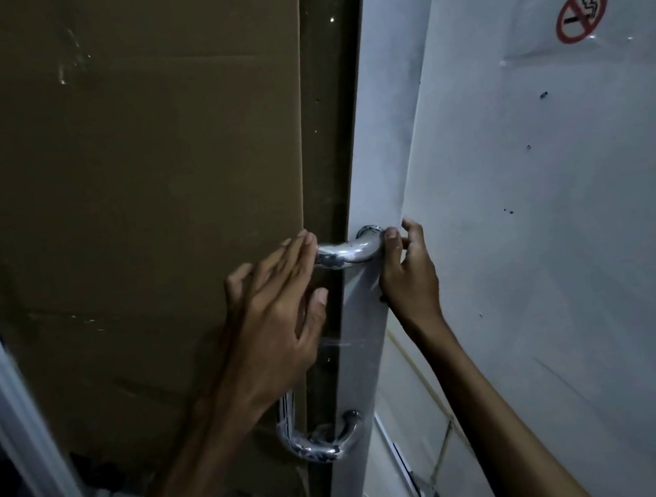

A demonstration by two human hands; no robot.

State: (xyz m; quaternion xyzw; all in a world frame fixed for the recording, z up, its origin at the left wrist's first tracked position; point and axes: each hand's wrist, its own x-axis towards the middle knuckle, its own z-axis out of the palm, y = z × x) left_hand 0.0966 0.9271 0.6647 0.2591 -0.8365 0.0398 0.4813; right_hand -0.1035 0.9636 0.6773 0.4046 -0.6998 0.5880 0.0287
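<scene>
right hand (pixel 408 275) pinches the top of the curved chrome plastic-wrapped door handle (pixel 343 252), mid-frame; left hand (pixel 277 318), flat and released, should brace it.

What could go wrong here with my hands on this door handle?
The right hand pinches the upper bend of the door handle right at the gap between the door edge and the white wall panel; its fingers could get caught if the door swings. The left hand lies flat, gripping nothing, so it might slip off the shiny handle.
</scene>
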